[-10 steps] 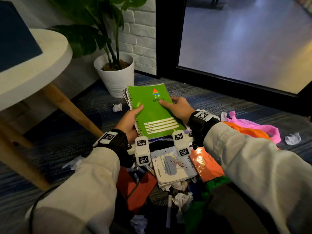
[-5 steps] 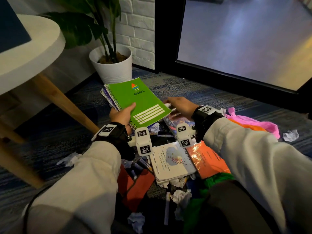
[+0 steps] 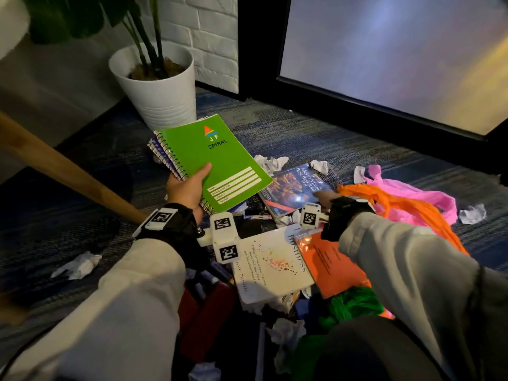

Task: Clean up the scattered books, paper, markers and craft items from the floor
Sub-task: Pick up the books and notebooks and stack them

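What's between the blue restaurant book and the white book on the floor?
Head view: crumpled paper and what looks like a marker lie between the blue book and the white book.

A blue-grey streaked carpet (image 3: 316,138) covers the floor. At the back, a white-painted brick wall (image 3: 211,37) meets a thick black frame (image 3: 258,48) holding a large glass pane (image 3: 398,50), which glows pale and hazy with a warm yellow patch at its right. A plain grey wall (image 3: 55,86) lies in shadow on the left. A white ribbed pot (image 3: 162,97) with a dark-leaved plant (image 3: 68,17) stands by the brick. A slanted wooden table leg (image 3: 55,166) crosses the left side, below a white tabletop edge (image 3: 11,20).
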